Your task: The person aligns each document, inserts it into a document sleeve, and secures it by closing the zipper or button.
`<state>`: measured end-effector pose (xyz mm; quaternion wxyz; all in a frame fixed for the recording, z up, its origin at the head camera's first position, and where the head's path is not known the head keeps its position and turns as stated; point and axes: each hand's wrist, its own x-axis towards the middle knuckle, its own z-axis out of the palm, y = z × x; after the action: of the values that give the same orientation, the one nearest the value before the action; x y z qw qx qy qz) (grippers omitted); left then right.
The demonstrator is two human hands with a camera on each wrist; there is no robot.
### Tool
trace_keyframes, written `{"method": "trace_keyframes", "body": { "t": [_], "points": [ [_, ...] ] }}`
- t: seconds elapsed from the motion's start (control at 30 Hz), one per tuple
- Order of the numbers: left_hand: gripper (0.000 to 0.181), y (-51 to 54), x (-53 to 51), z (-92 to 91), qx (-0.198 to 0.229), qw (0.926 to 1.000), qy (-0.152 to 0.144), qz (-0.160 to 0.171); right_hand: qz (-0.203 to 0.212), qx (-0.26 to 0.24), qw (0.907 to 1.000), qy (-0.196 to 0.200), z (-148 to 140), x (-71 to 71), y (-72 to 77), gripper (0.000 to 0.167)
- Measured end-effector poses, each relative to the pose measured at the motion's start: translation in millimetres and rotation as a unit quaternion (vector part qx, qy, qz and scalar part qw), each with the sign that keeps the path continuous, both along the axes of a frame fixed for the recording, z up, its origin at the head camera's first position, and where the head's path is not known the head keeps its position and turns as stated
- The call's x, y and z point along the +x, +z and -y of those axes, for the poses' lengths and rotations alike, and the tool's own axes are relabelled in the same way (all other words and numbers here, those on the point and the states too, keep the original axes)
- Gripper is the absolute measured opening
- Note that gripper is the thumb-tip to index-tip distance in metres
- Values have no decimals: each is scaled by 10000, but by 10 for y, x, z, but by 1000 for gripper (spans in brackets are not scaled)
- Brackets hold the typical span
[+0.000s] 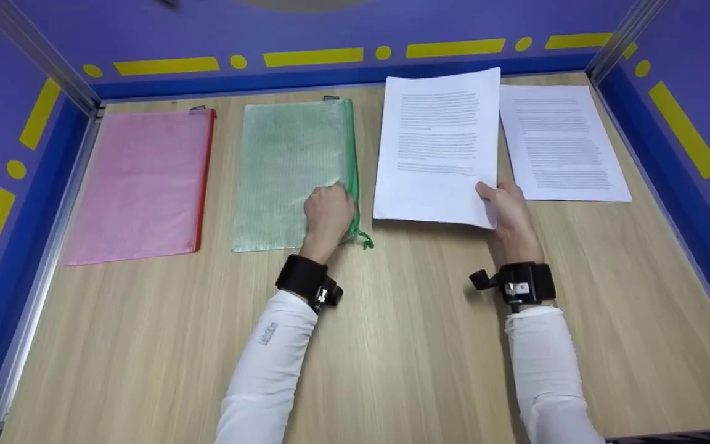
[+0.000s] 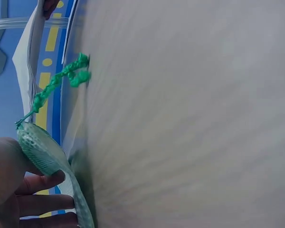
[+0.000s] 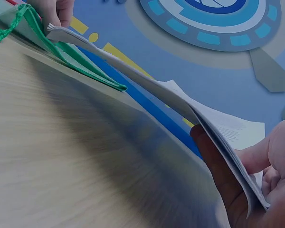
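Holding both items at once: left hand (image 1: 329, 211) pinches the green pouch (image 1: 287, 163) toward the near end of its edge strip (image 1: 351, 139), clear of the surface (image 1: 404, 357); right hand (image 1: 512, 216) grips the paper stack (image 1: 438, 135) near its lower right corner, thumb on top, fingers beneath. Stack is in the air, between the green pouch and a second paper stack (image 1: 567, 145). Advice: hold the pouch edge high and the stack level. One-corner grip will probably let the far side sag or fan; spread fingers wider underneath. Mind the green cord (image 1: 365, 240); could snag sheets. Surface is pale wood-grain; pink pouch (image 1: 136, 185) lies flat at left, second stack flat at right. Purple-blue walls (image 1: 306, 31) with yellow bars (image 1: 314, 57) and dots (image 1: 383, 53) line back and sides; metal posts (image 1: 40, 52) at rear corners.
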<state>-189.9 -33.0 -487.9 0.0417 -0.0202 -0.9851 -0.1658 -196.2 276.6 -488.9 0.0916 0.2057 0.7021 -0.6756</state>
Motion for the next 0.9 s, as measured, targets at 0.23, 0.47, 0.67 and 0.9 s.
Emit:
{"method": "trace_keyframes", "body": {
  "t": [0.23, 0.47, 0.67, 0.9],
  "points": [
    [27, -10, 56, 120, 770, 9970, 46, -49, -43, -90, 9998, 172, 24, -2, 4, 50],
    [26, -29, 134, 215, 1417, 9893, 293, -163, -198, -249, 9989, 343, 78, 31, 0, 47],
    [24, -34, 178, 222, 1674, 9844, 498, -226, -254, -503, 9979, 334, 92, 37, 19, 34],
    [24, -30, 201, 195, 1844, 9808, 540, -326, -72, 123, 9988, 467, 81, 30, 40, 41]
  ]
}}
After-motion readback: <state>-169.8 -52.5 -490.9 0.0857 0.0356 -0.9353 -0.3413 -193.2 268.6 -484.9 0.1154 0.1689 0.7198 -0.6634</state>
